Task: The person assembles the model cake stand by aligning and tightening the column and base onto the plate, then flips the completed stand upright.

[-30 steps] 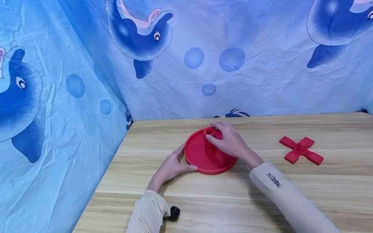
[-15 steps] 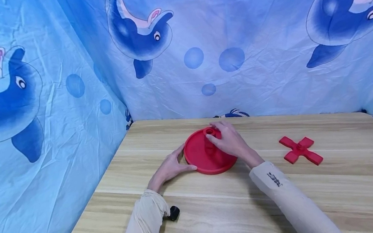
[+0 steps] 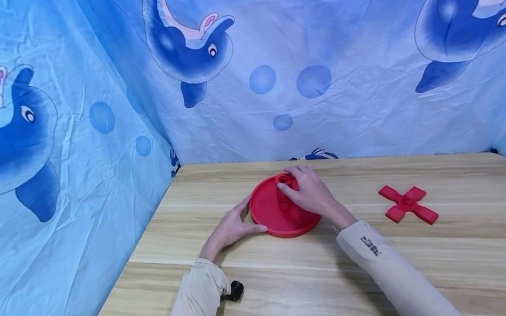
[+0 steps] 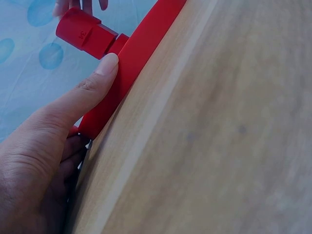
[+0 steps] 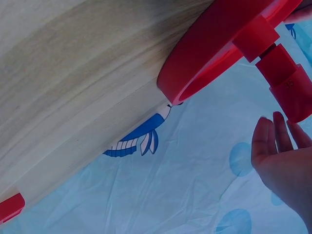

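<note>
A round red tray-like base [image 3: 266,210] with a raised rim lies on the wooden table. My left hand [image 3: 230,228] holds its left edge, the thumb on the near side of the rim and the fingers farther round. From the middle of the base rises a red stepped tube [image 3: 283,196] with an open top. My right hand [image 3: 311,193] grips this tube near its top, thumb on the near side. In the right wrist view, a dark narrow gap shows between the tube [image 5: 288,78] and the socket [image 5: 257,38] on the base. Raised digits mark the tube [image 4: 82,33].
A red four-armed cross piece [image 3: 407,203] lies flat to the right of the base. Near my left cuff is a small black cylinder [image 3: 236,289]. Blue dolphin-printed cloth [image 3: 249,127] hangs behind and to the left of the table [image 3: 297,289].
My right hand, with its grip on the tube, has shifted very slightly left. The left hand, base and cross piece stay in place.
</note>
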{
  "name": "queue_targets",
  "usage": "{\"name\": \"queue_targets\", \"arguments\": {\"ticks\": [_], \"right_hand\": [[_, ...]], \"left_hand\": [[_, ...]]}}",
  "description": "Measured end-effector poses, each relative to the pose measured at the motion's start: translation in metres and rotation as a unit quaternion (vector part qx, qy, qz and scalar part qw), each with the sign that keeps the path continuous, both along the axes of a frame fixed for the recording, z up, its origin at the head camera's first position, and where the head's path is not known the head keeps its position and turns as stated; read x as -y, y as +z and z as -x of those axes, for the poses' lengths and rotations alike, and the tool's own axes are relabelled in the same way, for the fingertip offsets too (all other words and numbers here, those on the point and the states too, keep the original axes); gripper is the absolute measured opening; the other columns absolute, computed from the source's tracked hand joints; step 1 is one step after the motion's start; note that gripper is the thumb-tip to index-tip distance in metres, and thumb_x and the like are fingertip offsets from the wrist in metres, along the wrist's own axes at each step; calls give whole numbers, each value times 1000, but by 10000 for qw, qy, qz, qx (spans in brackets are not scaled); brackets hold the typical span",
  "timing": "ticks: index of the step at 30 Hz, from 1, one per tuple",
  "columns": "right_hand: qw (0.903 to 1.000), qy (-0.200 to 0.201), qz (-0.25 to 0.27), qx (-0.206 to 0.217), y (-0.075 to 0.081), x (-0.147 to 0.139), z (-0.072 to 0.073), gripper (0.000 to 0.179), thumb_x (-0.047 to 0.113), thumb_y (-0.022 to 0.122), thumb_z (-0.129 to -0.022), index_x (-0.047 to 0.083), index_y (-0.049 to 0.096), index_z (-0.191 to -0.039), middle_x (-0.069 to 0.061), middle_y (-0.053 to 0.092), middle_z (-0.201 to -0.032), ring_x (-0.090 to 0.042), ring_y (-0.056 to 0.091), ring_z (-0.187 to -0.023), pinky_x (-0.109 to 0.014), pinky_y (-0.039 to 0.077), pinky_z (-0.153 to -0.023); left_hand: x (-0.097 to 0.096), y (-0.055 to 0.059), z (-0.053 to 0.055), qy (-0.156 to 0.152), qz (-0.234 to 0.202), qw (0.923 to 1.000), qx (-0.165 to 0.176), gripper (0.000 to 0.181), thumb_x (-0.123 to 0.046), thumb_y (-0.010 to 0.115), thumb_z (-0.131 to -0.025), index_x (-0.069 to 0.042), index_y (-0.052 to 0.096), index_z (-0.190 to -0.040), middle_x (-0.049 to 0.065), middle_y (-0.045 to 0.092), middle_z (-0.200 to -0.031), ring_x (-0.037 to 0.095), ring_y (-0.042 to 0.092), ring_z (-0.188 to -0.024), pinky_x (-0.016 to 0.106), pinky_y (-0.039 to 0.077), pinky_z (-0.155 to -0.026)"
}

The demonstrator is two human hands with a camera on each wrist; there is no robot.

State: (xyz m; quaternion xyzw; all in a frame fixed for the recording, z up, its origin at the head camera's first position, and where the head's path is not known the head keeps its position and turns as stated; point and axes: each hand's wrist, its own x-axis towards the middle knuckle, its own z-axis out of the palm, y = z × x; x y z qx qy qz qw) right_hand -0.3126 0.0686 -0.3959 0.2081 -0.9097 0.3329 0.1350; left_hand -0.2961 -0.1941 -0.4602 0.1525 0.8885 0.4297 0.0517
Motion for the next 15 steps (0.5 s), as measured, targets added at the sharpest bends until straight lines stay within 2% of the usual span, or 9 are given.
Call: {"name": "queue_targets", "arguments": {"ticks": [5,12,15], "right_hand": [[9999,112,-25,-3,0,1,0,54,21,74,-97,-1,58,-143,-18,58,-136,-34,53,-125,-51,58,-93],[9999,-44,34,106,-2,1,2,55,29,76,-97,1,59,-141,-17,58,-135,-34,53,-125,-51,58,-92],[9999,31,107,132,-3,-1,3,55,28,75,-97,2,58,-143,-17,57,-137,-34,51,-128,-52,57,-94]], "left_hand": [[0,0,0,-27,-24,10000,-29,109,-49,90,-79,-19,31,-165,10,35,-165,31,29,-152,54,28,-121],[0,0,1,-34,-9,10000,-12,109,-48,90,-79,-20,30,-165,9,36,-164,30,30,-151,54,29,-120],[0,0,1,-27,-9,10000,0,109,-49,90,-78,-19,30,-165,9,36,-164,30,30,-151,54,29,-120]]}}
